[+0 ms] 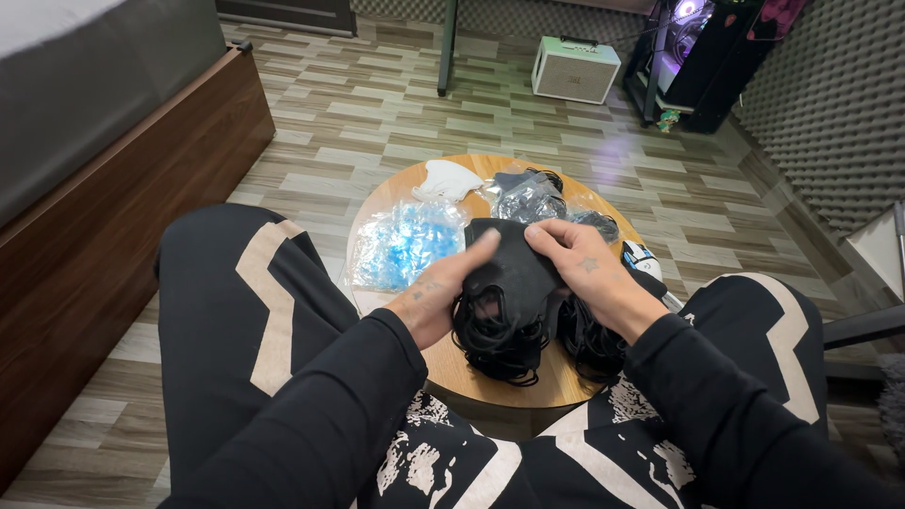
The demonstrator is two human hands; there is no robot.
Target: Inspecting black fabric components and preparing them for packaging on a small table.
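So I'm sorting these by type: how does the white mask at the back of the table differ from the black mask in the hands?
The white mask lies alone and untouched on the round table; the black mask is held up by the left hand and right hand. White looks cupped, black flat and soft. The black mask's loops dangle below it. Both are face masks.

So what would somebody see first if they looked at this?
Probably both hands, left and right, holding a stack of black masks over a small round table. Next, the shiny blue bag at the table's left and a white mask at its far edge.
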